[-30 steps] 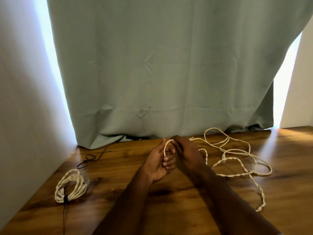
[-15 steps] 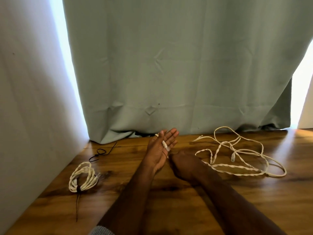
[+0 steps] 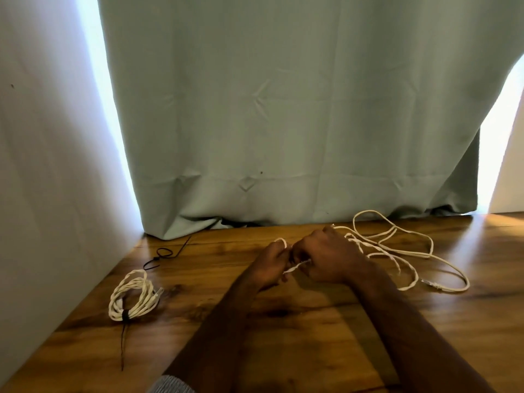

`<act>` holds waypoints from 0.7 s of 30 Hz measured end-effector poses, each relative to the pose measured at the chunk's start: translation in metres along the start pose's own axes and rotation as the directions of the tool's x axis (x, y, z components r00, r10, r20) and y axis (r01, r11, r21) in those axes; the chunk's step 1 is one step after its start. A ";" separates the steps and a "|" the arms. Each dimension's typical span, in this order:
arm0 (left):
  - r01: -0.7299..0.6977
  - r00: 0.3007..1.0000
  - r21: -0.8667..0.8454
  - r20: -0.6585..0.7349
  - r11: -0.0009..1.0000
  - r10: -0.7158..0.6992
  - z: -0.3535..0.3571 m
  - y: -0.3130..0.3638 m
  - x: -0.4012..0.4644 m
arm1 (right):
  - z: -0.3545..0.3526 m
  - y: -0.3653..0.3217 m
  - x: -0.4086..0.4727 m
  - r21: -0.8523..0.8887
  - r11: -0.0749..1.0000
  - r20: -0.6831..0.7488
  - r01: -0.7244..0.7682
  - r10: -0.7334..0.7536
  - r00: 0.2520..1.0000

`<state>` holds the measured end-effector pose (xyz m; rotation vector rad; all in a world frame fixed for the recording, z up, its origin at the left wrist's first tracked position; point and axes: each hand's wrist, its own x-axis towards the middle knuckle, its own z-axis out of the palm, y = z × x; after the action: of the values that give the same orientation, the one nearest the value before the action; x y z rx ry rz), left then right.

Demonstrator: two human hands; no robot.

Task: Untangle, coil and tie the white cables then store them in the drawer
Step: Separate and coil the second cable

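A loose white cable [image 3: 397, 251] sprawls in loops over the wooden table [image 3: 312, 321], right of centre, partly twisted on itself. My left hand [image 3: 269, 263] and my right hand [image 3: 326, 258] meet at the table's middle, both closed on one end of this cable; a small loop shows over my left fingers and a short twisted stretch runs between the hands. At the left lies a coiled white cable [image 3: 133, 296], bound with a black tie whose long tail points toward me. No drawer is in view.
A spare black cable tie [image 3: 163, 255] lies looped near the back left. A grey-green curtain [image 3: 283, 123] hangs along the table's far edge. A white wall [image 3: 42, 165] borders the left side.
My left hand was open, palm up, with the cable end lying on its fingers; now it is closed. My right hand rose from the table and joined it on the cable.
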<state>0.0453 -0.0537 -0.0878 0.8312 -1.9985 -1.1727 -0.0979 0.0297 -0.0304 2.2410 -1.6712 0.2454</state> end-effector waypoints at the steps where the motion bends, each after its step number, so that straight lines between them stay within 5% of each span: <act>1: 0.055 0.997 -0.050 0.054 0.997 -0.053 -0.001 0.002 0.000 | 0.002 0.006 0.000 -0.009 1.000 -0.069 0.021 -0.022 0.997; 4: 0.268 0.933 -0.318 0.321 0.909 -0.163 -0.007 0.004 0.003 | 0.006 0.020 0.001 0.085 0.996 -0.229 0.034 -0.014 0.973; 9: 0.399 0.777 -0.621 0.620 0.675 0.111 -0.018 0.008 0.007 | 0.014 0.022 0.000 0.528 0.840 -0.285 0.122 0.040 0.958; 15: 0.347 0.848 -0.727 0.513 0.592 0.134 -0.016 0.005 0.004 | 0.025 0.019 0.003 0.867 0.498 -0.087 -0.014 0.178 0.980; 21: 0.196 0.941 -0.648 0.337 0.736 0.046 -0.008 0.012 -0.001 | 0.032 0.012 0.008 0.841 0.541 -0.205 0.018 0.288 0.935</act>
<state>0.0495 -0.0516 -0.0741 0.3430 -1.5656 -2.0304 -0.1091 0.0075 -0.0557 2.4139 -1.7296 1.7019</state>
